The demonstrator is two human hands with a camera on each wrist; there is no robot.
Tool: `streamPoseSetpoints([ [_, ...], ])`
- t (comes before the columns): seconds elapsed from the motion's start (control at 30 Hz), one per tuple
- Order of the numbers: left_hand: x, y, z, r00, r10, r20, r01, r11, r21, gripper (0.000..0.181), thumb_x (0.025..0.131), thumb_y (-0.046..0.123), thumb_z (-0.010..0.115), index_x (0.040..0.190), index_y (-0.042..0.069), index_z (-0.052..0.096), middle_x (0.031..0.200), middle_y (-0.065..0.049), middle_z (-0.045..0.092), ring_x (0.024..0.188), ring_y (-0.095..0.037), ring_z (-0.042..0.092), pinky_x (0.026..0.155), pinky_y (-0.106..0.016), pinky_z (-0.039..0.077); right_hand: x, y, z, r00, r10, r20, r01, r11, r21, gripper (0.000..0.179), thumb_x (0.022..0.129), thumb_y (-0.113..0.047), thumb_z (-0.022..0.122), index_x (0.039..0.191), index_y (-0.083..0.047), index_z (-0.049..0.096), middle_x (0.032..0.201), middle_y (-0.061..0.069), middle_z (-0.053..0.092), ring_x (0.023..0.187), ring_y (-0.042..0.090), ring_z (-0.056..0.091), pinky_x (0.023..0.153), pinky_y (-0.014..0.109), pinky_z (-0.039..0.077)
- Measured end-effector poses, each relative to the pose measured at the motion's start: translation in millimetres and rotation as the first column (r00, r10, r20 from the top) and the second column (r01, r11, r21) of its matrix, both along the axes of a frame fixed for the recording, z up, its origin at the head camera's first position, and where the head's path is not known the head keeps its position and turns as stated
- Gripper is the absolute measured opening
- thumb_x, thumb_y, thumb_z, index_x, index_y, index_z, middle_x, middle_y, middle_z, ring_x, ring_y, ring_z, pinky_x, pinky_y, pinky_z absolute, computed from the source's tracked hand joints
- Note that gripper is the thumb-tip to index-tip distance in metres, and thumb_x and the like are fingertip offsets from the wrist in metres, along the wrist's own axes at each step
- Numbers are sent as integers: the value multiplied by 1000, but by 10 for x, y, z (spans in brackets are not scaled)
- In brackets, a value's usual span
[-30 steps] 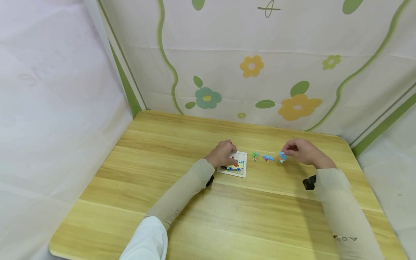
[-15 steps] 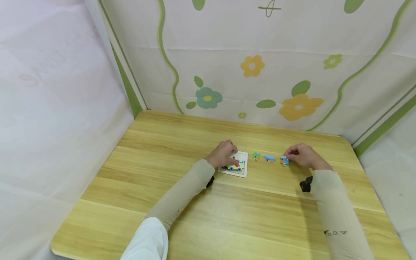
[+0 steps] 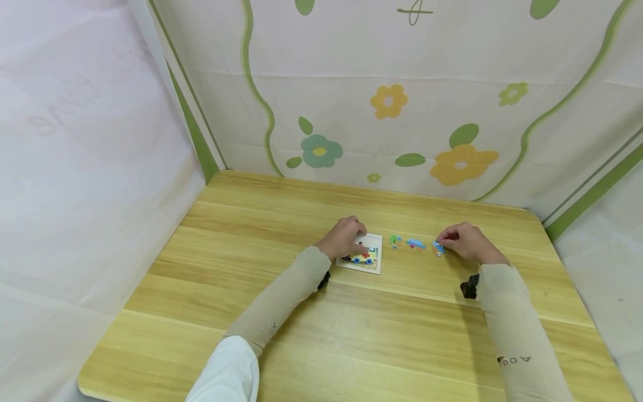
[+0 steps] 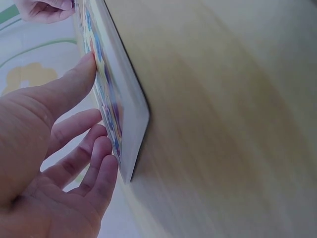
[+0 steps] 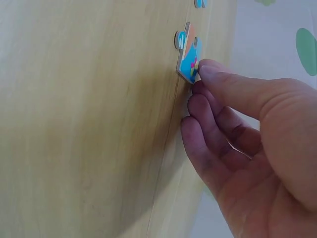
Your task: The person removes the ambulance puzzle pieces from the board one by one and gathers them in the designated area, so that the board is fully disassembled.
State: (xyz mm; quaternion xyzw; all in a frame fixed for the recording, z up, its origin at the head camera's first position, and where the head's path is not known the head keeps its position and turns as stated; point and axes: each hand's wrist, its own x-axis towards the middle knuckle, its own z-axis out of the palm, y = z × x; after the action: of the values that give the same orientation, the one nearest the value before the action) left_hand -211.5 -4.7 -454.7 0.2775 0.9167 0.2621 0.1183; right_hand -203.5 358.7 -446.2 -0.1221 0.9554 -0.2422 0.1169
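Note:
My left hand (image 3: pixel 342 239) rests on a small square jigsaw board (image 3: pixel 374 269) with a yellow vehicle picture. In the left wrist view the thumb presses the picture of the board (image 4: pixel 133 106), while the other fingers, loosely bent, touch it near an edge. With thumb and forefinger, my right hand (image 3: pixel 467 241) pinches the corner of a blue-and-orange jigsaw piece (image 3: pixel 438 249). That piece (image 5: pixel 189 55) is at the tabletop in the right wrist view; whether its far side touches the wood I cannot tell. Part of the board is hidden under the left hand.
Between the board and the right hand lie a green tree jigsaw piece (image 3: pixel 394 240) and a blue jigsaw piece (image 3: pixel 416 244). The wooden table (image 3: pixel 351 335) meets a flower-printed fabric wall (image 3: pixel 351 128) at the back. Fabric also closes in both sides.
The right hand has lowered its jigsaw piece toward the table and shifted it slightly, turning its tilt. The left hand and the board have stayed in place.

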Motion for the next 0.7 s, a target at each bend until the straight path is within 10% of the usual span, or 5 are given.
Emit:
streamPoseSetpoints([
  [0.7,-4,-298,46,998,-55,26,55,998,-8,52,98,26,78,141,1,63,131,-11,62,109,-21,54,100,-34,50,-40,-1191,342,986,162,32,-161,987,-18,22,97,-9,75,116,3,74,108,14,76,97,24,68,90,45,58],
])
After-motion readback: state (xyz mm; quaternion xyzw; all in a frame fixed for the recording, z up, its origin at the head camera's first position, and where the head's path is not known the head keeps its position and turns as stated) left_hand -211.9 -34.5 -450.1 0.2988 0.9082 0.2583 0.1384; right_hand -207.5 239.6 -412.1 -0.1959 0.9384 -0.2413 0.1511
